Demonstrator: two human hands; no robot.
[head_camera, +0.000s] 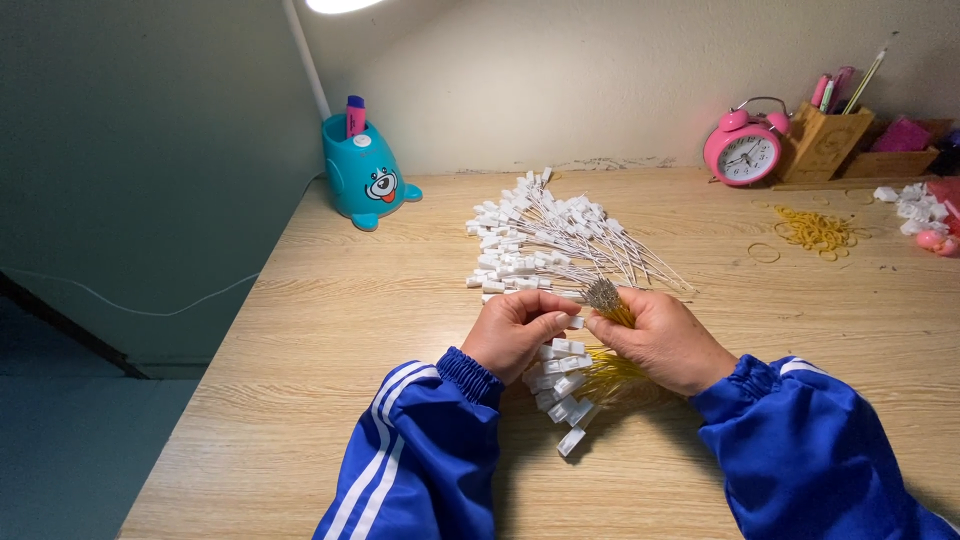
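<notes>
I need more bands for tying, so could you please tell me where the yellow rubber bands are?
The rubber bands lie loose on the table, far right, just in front of the pink alarm clock and wooden pen holder.

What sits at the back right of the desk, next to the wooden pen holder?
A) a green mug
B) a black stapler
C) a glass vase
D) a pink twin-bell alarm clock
D: a pink alarm clock with two bells on top stands just left of the wooden pen holder at the far right of the desk, against the wall.
</notes>
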